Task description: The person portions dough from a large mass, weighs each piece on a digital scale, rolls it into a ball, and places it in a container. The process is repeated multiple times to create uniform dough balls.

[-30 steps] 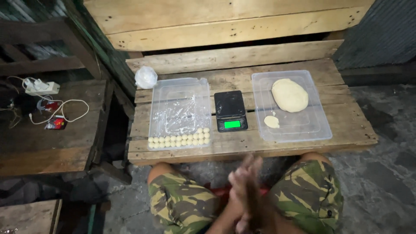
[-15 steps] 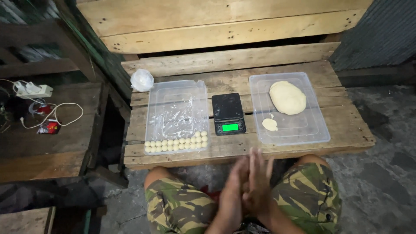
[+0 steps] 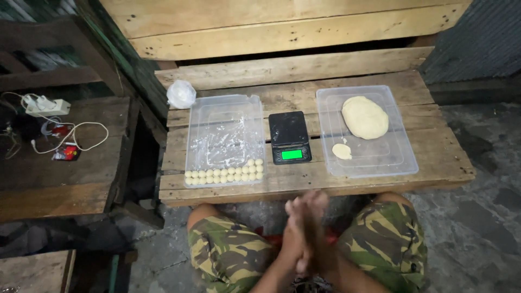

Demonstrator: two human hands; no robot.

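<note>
- Left hand (image 3: 293, 239) and right hand (image 3: 317, 230) are pressed palm to palm, blurred, above the knees; whether anything lies between them I cannot tell
- beyond them on the worktop (image 3: 304, 182), a digital scale (image 3: 290, 137)
- left of the scale, a clear tray (image 3: 223, 135) with small dough balls (image 3: 223, 173)
- right of the scale, another tray (image 3: 374, 157) with a dough lump (image 3: 364, 117)

Camouflage shorts (image 3: 233, 255), black scale (image 3: 290, 137) with green display (image 3: 291, 154), pale-yellow dough (image 3: 364, 116).
</note>
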